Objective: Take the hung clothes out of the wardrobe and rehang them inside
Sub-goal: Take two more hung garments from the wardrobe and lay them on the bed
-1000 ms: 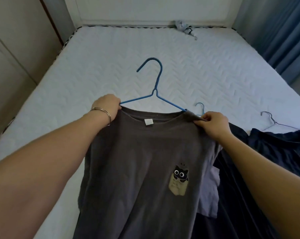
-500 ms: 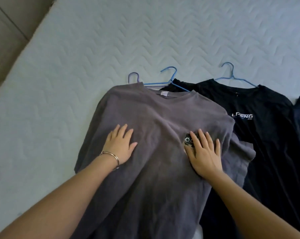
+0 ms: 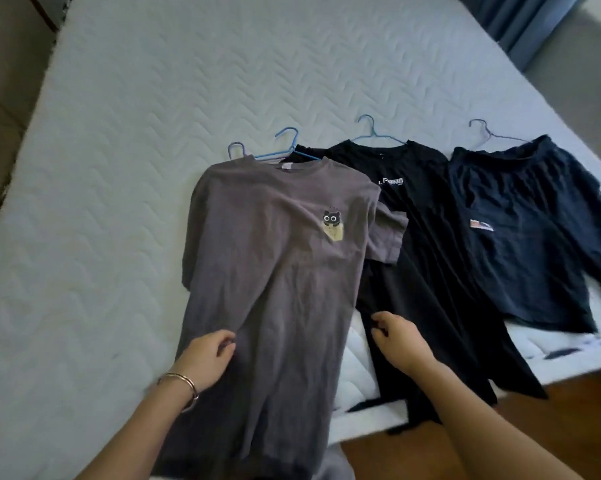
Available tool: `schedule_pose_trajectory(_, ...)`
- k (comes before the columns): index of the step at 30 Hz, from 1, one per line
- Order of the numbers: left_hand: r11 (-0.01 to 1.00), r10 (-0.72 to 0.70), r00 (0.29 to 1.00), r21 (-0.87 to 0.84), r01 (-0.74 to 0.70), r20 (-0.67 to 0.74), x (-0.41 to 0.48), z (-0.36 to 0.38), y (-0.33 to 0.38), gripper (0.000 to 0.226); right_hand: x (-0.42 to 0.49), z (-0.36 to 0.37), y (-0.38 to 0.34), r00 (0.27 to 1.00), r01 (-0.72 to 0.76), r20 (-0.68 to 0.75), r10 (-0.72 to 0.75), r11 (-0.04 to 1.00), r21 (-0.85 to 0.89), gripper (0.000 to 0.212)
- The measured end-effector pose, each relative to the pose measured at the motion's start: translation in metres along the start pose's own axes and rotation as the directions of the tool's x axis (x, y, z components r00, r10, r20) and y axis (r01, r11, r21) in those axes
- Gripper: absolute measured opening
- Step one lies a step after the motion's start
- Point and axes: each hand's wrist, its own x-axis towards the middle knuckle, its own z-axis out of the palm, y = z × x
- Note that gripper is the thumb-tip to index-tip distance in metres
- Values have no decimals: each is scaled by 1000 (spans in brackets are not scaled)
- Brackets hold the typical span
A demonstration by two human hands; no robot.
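left fingers [image 3: 224, 342] over lower left of grey t-shirt [image 3: 275, 258]

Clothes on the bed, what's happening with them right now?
Three garments lie side by side on the mattress, hanger hooks showing above each: a grey cat-print T-shirt, a black T-shirt and a dark navy garment. The person's left hand rests on the grey shirt's lower part; the right hand is over the black shirt's edge. Both have curled fingers; whether they pinch fabric is unclear.
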Motion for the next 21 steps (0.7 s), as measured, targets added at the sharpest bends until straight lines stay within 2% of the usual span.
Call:
schedule_pose_trajectory(4,999,40,990,-27,-36,134,-95,11,-12,29,-114,26,20,992,-100,94,79,965,243,37)
schedule_pose_trajectory(9,998,-37,962,-37,49,270,-192,49,-50,23,-233,84,67,961,-250,206,185,901,355,28)
schedule_pose_trajectory(11,991,-85,942,-68,113,324,-216,67,-62,12,-266,103,86,929,-350,255,269,864,363,36)
schedule_pose_trajectory(14,979,-149,914,-74,190,377,-234,90,-72,7,-296,118,117,883,-456,298,362,813,364,38)
schedule_pose_trajectory(18,943,-248,908,-132,307,339,-231,112,-63,10,-300,117,160,837,-544,322,442,732,411,36)
schedule_pose_trajectory(21,884,-340,888,-217,414,309,-217,132,-33,18,-279,101,197,825,-563,348,445,699,440,36)
